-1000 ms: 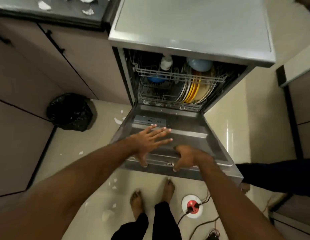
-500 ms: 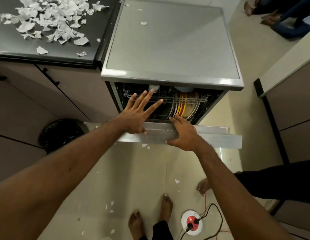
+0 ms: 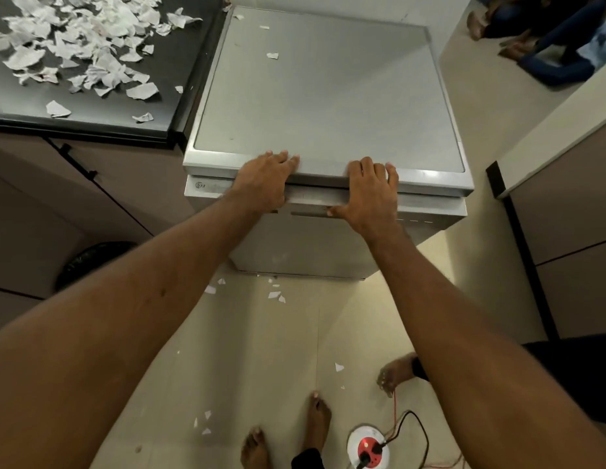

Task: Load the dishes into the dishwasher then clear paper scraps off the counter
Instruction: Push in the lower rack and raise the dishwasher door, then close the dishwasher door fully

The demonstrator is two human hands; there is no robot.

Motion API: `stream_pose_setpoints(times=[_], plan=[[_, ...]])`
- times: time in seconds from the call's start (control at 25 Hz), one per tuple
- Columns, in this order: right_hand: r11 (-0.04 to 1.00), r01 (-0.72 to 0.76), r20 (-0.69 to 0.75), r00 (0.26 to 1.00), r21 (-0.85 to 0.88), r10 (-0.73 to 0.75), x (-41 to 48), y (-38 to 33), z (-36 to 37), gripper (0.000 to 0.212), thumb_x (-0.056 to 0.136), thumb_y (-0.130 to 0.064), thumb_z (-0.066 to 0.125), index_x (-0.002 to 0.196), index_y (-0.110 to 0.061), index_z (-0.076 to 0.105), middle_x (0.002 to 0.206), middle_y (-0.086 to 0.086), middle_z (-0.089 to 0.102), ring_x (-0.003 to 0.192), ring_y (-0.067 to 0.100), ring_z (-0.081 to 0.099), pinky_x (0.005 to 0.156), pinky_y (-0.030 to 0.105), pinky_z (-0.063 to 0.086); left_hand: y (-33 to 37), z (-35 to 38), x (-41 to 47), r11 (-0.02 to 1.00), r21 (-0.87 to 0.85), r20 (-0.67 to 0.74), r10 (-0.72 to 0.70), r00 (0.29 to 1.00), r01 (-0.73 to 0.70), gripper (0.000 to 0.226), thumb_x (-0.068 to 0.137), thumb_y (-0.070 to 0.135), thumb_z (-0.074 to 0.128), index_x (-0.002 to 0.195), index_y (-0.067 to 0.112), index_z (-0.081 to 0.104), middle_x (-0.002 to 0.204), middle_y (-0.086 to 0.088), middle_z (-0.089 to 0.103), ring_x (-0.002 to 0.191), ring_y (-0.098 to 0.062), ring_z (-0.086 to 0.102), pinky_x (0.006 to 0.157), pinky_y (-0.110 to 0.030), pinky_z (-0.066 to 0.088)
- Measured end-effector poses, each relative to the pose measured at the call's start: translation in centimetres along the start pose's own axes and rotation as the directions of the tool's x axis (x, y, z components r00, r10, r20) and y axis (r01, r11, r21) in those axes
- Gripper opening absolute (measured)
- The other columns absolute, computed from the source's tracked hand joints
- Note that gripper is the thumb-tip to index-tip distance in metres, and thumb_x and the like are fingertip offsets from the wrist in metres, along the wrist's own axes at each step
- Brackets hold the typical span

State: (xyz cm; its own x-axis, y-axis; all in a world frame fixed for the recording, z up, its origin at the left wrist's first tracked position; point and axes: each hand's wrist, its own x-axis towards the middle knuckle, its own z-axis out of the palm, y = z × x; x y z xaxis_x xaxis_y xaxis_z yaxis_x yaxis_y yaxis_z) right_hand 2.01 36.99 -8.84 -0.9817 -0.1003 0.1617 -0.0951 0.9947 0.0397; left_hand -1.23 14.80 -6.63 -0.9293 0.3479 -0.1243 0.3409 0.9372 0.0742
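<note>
The left hand (image 3: 266, 182) and right hand (image 3: 371, 191) press, fingers straight, on the shut dishwasher door (image 3: 328, 245). The paper scraps (image 3: 81, 52) lie on the counter (image 3: 91, 120) to the left, nearest the left hand.

The dishwasher (image 3: 328, 103) stands just right of the table (image 3: 102, 110). A heap of paper scraps (image 3: 75, 45) lies on the table; a few more lie on the dishwasher's top and on the floor (image 3: 261, 350) before it. The left hand (image 3: 264, 184) and right hand (image 3: 371, 191) rest side by side on its front top edge. A floor socket (image 3: 367, 446) sits right of the feet (image 3: 317, 418).
</note>
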Motion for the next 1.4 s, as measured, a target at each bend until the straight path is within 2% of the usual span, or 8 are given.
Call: stream_pose_setpoints(times=[0.08, 0.2, 0.32, 0.44, 0.6, 0.8, 0.92, 1.4], plan=[[0.999, -0.004, -0.067, 0.998, -0.042, 0.001, 1.3, -0.4, 0.3, 0.086, 0.071, -0.065, 0.086, 0.131, -0.011, 0.055, 0.125, 0.009, 0.057, 0.117, 0.030, 0.055, 0.111, 0.046, 0.038, 0.7, -1.0, 0.2, 0.999, 0.019, 0.023, -0.028, 0.999, 0.027, 0.081, 0.084, 0.035, 0.082, 0.152, 0.018, 0.042, 0.150, -0.012, 0.049, 0.134, -0.034, 0.051, 0.109, -0.048, 0.047], [0.997, 0.014, -0.072, 0.997, -0.077, -0.020, 2.7, -0.5, 0.5, 0.079, 0.073, -0.062, 0.086, 0.125, -0.010, 0.058, 0.117, 0.009, 0.059, 0.109, 0.029, 0.057, 0.102, 0.043, 0.044, 2.2, -2.3, 0.8, 0.985, 0.170, -0.007, -0.022, 1.000, 0.023, 0.049, 0.086, 0.023, 0.080, 0.127, 0.010, 0.056, 0.121, -0.013, 0.065, 0.110, -0.033, 0.064, 0.088, -0.044, 0.054], [0.996, 0.047, -0.085, 0.995, -0.070, -0.053, 2.9, 0.0, 1.1, 0.077, 0.072, -0.063, 0.087, 0.121, -0.009, 0.059, 0.112, 0.009, 0.060, 0.103, 0.028, 0.058, 0.097, 0.043, 0.048, 3.7, -3.4, 1.9, 0.929, 0.365, 0.044, 0.048, 0.998, -0.061, 0.028, 0.092, 0.005, 0.069, 0.119, 0.004, 0.061, 0.115, -0.011, 0.068, 0.106, -0.029, 0.068, 0.079, -0.039, 0.053], [0.997, 0.035, -0.122, 0.992, -0.064, -0.043, 2.8, -0.1, 1.7, 0.071, 0.072, -0.058, 0.089, 0.115, -0.009, 0.060, 0.107, 0.009, 0.060, 0.097, 0.028, 0.057, 0.092, 0.043, 0.050, 4.4, -3.9, 2.7, 0.883, 0.451, 0.074, 0.109, 0.991, -0.131, 0.025, 0.093, -0.001, 0.063, 0.117, 0.005, 0.063, 0.114, -0.008, 0.068, 0.106, -0.028, 0.069, 0.073, -0.036, 0.051], [0.998, 0.041, -0.177, 0.983, -0.044, -0.049, 2.9, -0.1, 2.1, 0.062, 0.073, -0.047, 0.091, 0.110, -0.007, 0.062, 0.103, 0.011, 0.062, 0.093, 0.028, 0.059, 0.086, 0.042, 0.053, 4.5, -3.9, 2.9, 0.879, 0.451, 0.060, 0.141, 0.988, -0.153, 0.023, 0.095, -0.002, 0.060, 0.118, 0.004, 0.063, 0.112, -0.008, 0.067, 0.103, -0.027, 0.069, 0.078, -0.037, 0.055], [0.998, 0.054, -0.178, 0.982, -0.043, -0.061, 2.7, -0.1, 2.6, 0.065, 0.071, -0.050, 0.092, 0.108, -0.006, 0.063, 0.102, 0.012, 0.062, 0.091, 0.029, 0.060, 0.085, 0.042, 0.055, 4.2, -3.1, 3.0, 0.893, 0.423, 0.031, 0.156, 0.987, -0.154, 0.019, 0.098, 0.001, 0.060, 0.117, 0.003, 0.062, 0.107, -0.008, 0.067, 0.098, -0.025, 0.071, 0.077, -0.036, 0.057], [0.998, 0.049, -0.191, 0.980, -0.051, -0.058, 2.7, -0.1, 2.4, 0.065, 0.070, -0.049, 0.093, 0.106, -0.005, 0.064, 0.099, 0.013, 0.063, 0.088, 0.029, 0.061, 0.084, 0.042, 0.056, 4.1, -3.1, 3.6, 0.889, 0.411, 0.051, 0.197, 0.979, -0.200, 0.021, 0.099, 0.000, 0.057, 0.119, 0.002, 0.062, 0.113, -0.009, 0.066, 0.103, -0.026, 0.070, 0.079, -0.037, 0.056], [0.997, 0.053, -0.025, 0.998, -0.062, -0.055, 3.1, -0.3, 1.3, 0.059, 0.079, -0.047, 0.087, 0.114, -0.006, 0.063, 0.105, 0.012, 0.061, 0.094, 0.031, 0.058, 0.091, 0.044, 0.051, 3.6, -3.1, 4.9, 0.910, 0.335, 0.146, 0.204, 0.968, -0.242, 0.016, 0.099, 0.003, 0.060, 0.114, 0.002, 0.062, 0.107, -0.010, 0.063, 0.096, -0.026, 0.071, 0.082, -0.039, 0.060]])
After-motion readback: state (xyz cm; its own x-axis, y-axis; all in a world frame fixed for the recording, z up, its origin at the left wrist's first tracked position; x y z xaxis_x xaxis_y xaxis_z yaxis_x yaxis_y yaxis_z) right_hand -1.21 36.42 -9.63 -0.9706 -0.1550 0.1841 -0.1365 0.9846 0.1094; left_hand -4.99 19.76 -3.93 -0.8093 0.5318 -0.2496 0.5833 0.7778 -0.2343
